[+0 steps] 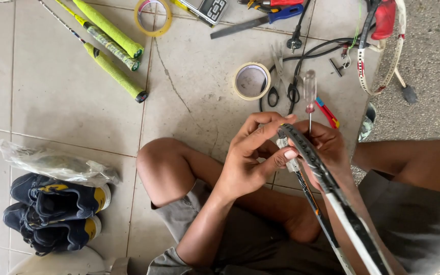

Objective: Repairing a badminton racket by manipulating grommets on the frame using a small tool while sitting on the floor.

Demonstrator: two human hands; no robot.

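Above the lap, both hands [281, 153] seemingly pinch a racket frame [327, 178]

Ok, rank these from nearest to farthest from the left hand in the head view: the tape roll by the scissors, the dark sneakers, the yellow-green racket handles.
1. Tape roll: just above the left hand, beside the scissors.
2. Yellow-green racket handles: upper left on the tiles, clearly farther off.
3. Dark sneakers: far left, lower edge, beneath a plastic bag; farthest.

three yellow-grip racket handles [109, 40], two tape rolls [251, 80], two dark shoes [57, 211]
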